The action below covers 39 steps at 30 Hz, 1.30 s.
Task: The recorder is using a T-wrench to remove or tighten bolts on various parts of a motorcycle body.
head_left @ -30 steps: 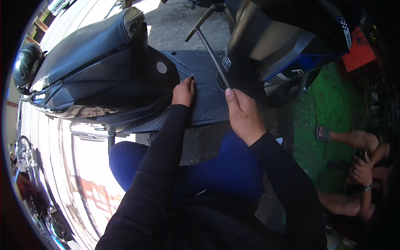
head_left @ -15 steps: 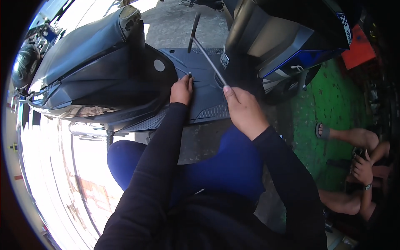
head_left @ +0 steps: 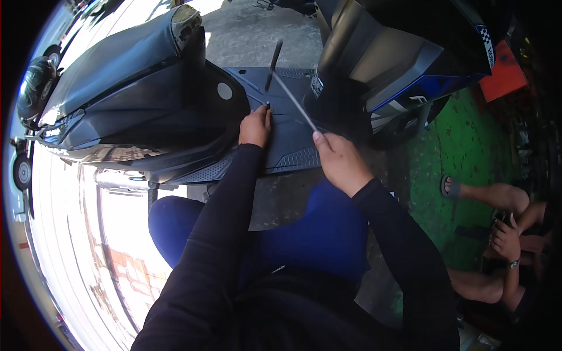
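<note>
My right hand (head_left: 344, 161) is wrapped round the end of the thin grey shaft of a T-handle wrench (head_left: 295, 103). Its dark crossbar points away from me and hangs just above the scooter's black footboard (head_left: 293, 130). My left hand (head_left: 254, 127) rests low over the footboard, fingers closed round a small dark cylindrical piece (head_left: 268, 106) whose top sticks up past the fingertips. What that piece is, and whether it sits in the board, I cannot make out. The crossbar is a short way beyond the piece, apart from it.
The worn scooter seat (head_left: 123, 61) and its dark body rise on the left; the front shield (head_left: 404, 55) with blue trim stands on the right. A person's sandalled foot (head_left: 451, 186) and clasped hands (head_left: 506, 240) are at the right, over a green floor (head_left: 436, 152). A red box (head_left: 503, 71) lies beyond.
The wrench's crossbar has dropped toward the footboard, and my right hand has come slightly lower. My left hand stays in place on the small piece.
</note>
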Each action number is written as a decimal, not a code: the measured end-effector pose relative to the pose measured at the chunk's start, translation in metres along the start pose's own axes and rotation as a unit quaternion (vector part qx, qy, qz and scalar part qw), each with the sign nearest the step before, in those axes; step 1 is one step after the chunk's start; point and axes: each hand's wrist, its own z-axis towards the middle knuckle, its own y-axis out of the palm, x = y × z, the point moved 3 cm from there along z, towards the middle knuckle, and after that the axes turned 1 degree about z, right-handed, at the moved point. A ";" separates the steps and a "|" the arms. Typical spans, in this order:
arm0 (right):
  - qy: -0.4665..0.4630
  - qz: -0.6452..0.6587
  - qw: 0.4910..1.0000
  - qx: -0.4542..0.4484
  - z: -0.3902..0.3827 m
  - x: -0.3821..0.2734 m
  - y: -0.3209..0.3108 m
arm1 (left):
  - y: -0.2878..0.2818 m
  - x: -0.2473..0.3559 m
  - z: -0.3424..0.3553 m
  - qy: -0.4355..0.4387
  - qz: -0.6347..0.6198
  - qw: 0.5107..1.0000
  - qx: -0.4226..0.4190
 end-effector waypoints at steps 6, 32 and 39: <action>-0.092 0.034 0.992 0.075 0.012 -0.018 -0.004 | -0.003 0.002 0.002 -0.021 -0.003 0.999 -0.033; -0.305 0.430 0.846 0.080 0.172 -0.140 0.008 | -0.019 0.016 0.008 -0.040 -0.030 0.997 -0.055; -0.293 0.452 0.839 0.071 0.185 -0.135 0.006 | -0.016 0.018 0.010 -0.046 -0.038 0.996 -0.060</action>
